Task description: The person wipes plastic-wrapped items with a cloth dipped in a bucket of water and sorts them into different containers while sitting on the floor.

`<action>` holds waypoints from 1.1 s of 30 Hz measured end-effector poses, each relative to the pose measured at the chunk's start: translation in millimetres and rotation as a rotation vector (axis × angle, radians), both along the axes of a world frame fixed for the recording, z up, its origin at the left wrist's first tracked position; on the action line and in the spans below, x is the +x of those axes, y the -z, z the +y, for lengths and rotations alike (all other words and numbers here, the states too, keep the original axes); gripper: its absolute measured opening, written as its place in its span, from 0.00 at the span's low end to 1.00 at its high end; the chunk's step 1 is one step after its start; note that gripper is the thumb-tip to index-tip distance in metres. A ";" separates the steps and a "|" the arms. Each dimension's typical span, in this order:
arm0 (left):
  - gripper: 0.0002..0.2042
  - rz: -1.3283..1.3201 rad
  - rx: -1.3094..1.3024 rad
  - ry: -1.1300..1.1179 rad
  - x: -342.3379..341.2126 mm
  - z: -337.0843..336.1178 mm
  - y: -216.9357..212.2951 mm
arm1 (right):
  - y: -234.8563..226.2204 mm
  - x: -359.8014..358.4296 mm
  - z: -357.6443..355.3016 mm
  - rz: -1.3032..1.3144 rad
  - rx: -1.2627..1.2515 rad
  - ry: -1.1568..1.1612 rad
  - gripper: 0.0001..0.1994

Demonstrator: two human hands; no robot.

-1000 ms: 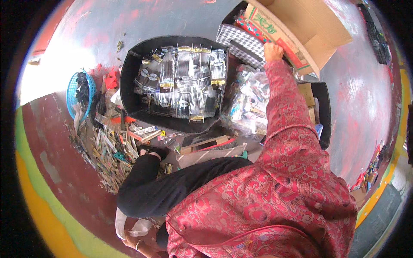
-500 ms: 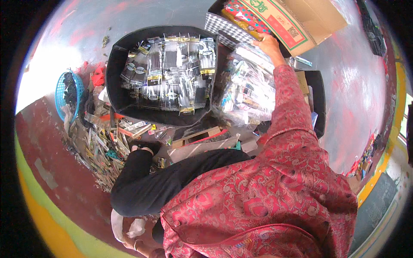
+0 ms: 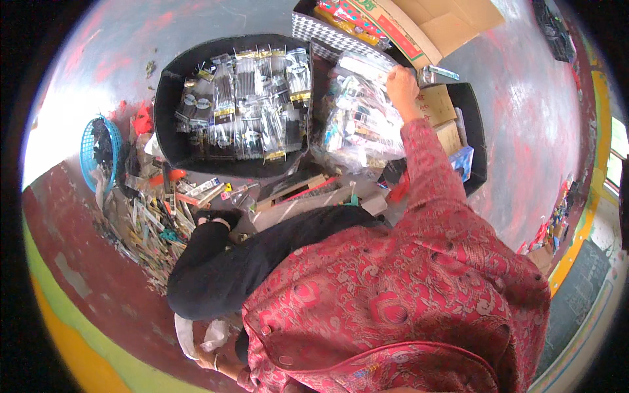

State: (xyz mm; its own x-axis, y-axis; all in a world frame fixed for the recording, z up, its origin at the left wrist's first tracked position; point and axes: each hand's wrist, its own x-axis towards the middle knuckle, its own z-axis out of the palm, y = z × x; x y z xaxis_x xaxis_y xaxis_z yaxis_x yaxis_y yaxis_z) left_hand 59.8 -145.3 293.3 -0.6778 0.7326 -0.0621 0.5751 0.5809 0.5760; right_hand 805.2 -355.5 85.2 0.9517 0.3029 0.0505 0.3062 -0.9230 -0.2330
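My right hand (image 3: 401, 86) is at the right edge of a heap of clear plastic packets (image 3: 363, 118), its fingers curled; whatever they may hold is hidden. To the left of that heap stands a black bin (image 3: 164, 105) with rows of clear-wrapped packs of dark, thin sticks (image 3: 246, 85) inside. My left hand (image 3: 208, 360) is low at the left beside my leg, next to crumpled white material (image 3: 215, 335) that looks like plastic or cloth. Its fingers are too small and partly covered to read.
An open cardboard box (image 3: 452, 29) and a houndstooth-patterned box (image 3: 321, 36) with colourful packets stand at the back. Another black bin (image 3: 478, 124) on the right holds small cartons. A blue basket (image 3: 85, 154) and scattered strips of scrap (image 3: 147, 229) lie on the left.
My right hand has left the colourful packets in the back box and come nearer, down to the edge of the clear packet heap. The whole view has shifted slightly.
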 end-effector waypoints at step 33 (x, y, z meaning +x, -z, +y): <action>0.14 -0.340 0.149 0.037 -74.8 -38.2 67.6 | -35.5 -172.5 76.6 1.548 0.314 0.220 0.37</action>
